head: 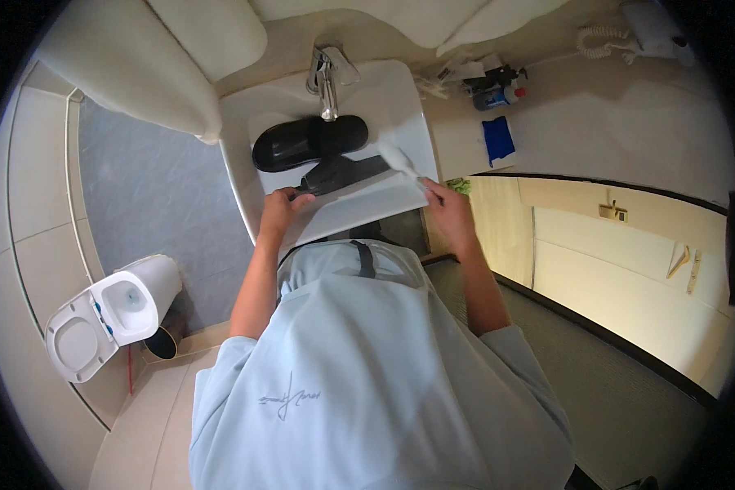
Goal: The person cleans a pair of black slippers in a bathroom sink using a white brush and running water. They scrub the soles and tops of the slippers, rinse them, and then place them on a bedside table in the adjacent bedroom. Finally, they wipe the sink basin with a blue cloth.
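Note:
A white ceramic washbasin (337,223) lies before me. My left hand (280,210) grips the near left end of a dark slide slipper (355,174), which is tilted inside the basin. In my right hand (450,211), at the basin's right rim, is the handle of a white scrubbing brush (398,159). Its head is close to the slipper's right end; whether they touch I cannot tell. Behind, a second black slipper (282,147) rests in the basin below the chrome faucet (326,86). No running water is visible.
Right of the basin, the counter holds a blue cloth (498,141), a bottle with a red cap (496,98) and small packets (459,70). A wall telephone (649,37) hangs beyond. On the left stands a toilet (135,300) with its lid up, beside a dark bin (161,343).

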{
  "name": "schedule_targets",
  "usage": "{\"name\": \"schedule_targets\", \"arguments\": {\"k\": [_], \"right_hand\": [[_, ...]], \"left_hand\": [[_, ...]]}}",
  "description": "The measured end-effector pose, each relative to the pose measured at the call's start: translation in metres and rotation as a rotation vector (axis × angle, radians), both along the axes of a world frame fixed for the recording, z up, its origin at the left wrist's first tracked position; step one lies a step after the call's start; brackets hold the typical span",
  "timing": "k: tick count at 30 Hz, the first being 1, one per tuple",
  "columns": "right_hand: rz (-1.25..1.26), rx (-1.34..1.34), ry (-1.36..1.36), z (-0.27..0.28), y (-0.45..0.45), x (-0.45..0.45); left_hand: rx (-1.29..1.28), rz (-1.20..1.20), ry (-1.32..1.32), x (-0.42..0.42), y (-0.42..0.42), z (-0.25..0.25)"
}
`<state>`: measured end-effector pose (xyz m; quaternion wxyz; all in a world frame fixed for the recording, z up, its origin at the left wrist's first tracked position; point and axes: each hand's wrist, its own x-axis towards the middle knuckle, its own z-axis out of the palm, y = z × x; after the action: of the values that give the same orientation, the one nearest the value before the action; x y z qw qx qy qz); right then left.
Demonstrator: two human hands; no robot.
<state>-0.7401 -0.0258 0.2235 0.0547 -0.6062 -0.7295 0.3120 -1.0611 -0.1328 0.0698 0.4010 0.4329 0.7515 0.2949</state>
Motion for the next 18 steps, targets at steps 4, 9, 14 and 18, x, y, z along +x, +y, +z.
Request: {"name": "schedule_targets", "arguments": {"k": [4,9,14,18], "right_hand": [[0.010,-0.022,0.073,-0.003,-0.005,-0.002],[0.266,0.065,0.121,-0.030,-0.055,-0.085],[0.084,-0.048,0.016,-0.014,-0.023,-0.051],[0.083,0.032,0.056,0.001,-0.012,-0.020]], "left_hand": [[-0.010,-0.041,0.023,-0.002,0.004,0.003],[0.185,-0.044,0.092,-0.004,0.001,-0.024],[0.002,-0.055,0.015,-0.002,0.001,0.005],[-0.055,-0.044,0.036,-0.004,0.003,-0.001]]}}
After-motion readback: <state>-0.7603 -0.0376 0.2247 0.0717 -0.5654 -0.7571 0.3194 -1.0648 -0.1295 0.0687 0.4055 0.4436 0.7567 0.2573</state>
